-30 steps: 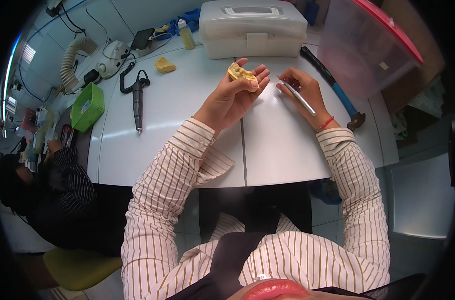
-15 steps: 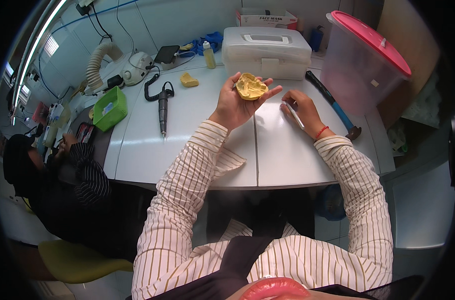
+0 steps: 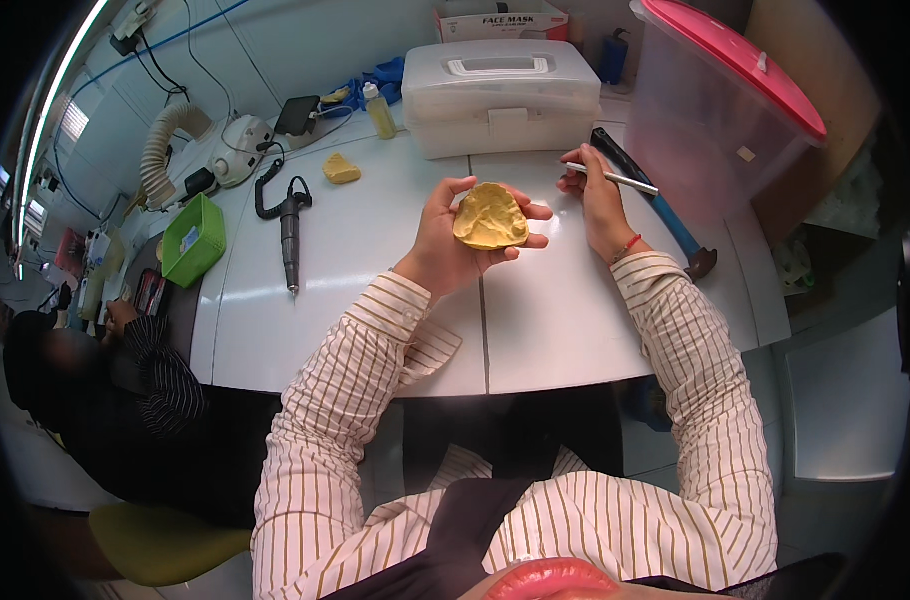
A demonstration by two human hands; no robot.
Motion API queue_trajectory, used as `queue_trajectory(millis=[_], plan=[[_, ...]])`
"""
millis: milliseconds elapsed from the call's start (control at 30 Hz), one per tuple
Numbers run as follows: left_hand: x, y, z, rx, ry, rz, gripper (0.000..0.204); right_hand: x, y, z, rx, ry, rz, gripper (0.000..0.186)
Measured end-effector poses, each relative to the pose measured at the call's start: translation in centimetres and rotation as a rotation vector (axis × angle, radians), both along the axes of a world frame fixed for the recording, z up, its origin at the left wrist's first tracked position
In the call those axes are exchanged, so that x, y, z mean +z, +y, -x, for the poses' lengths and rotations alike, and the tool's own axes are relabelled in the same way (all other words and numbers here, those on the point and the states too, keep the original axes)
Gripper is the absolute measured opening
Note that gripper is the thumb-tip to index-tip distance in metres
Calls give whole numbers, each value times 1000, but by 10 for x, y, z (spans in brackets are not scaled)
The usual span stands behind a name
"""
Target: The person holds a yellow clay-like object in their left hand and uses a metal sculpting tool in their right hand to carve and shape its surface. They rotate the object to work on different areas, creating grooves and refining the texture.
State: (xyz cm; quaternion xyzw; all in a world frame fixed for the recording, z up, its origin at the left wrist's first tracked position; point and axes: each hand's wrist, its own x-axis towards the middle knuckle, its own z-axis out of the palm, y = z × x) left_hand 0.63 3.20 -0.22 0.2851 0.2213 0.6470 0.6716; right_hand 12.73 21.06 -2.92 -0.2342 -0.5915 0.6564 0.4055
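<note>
My left hand (image 3: 443, 247) is closed round the edge of a yellow plaster dental cast (image 3: 491, 216), palm up above the table. The cast's arch-shaped, hollowed face is turned up toward me. To its right, apart from the cast, my right hand (image 3: 603, 208) pinches a thin white pencil-like stick (image 3: 632, 181). The stick lies almost level, its far end pointing right over the hammer handle; I cannot tell whether it is a pencil or a pen. On the table at the back left sits another yellow plaster piece (image 3: 341, 169).
A black handpiece (image 3: 290, 250) with a coiled cord lies left. Behind are a clear plastic box (image 3: 500, 110), a dropper bottle (image 3: 380, 115) and a green basket (image 3: 194, 243). A hammer (image 3: 670, 222) and a pink-lidded tub (image 3: 700, 130) stand right. A person (image 3: 85, 390) sits left.
The cast has come closer to me and tipped so more of its face shows. My right hand has turned, swinging the stick from steeply slanted to nearly level. The whole view has shifted slightly.
</note>
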Motion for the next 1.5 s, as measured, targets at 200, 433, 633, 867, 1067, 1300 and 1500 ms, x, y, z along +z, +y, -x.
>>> queue_trajectory(millis=[200,433,633,867,1067,1300,1500], plan=[[-8,-3,-21,-179,17,-28,51,5,-8,-3,31,61,55,32],[1,-10,-37,-178,123,27,57,6,-14,-4,102,67,71,25],[-5,-6,-26,-295,0,-80,57,9,-16,-6,173,75,188,21],[-10,-6,-23,-325,-104,-149,58,4,-17,-7,180,72,169,20],[-12,-8,-21,-388,-298,-167,58,3,-18,-8,183,95,162,18],[-11,-7,-17,-415,-367,-225,59,5,-19,-8,173,71,146,17],[-9,-8,-18,-412,-353,-133,60,11,-23,-11,224,144,117,18]])
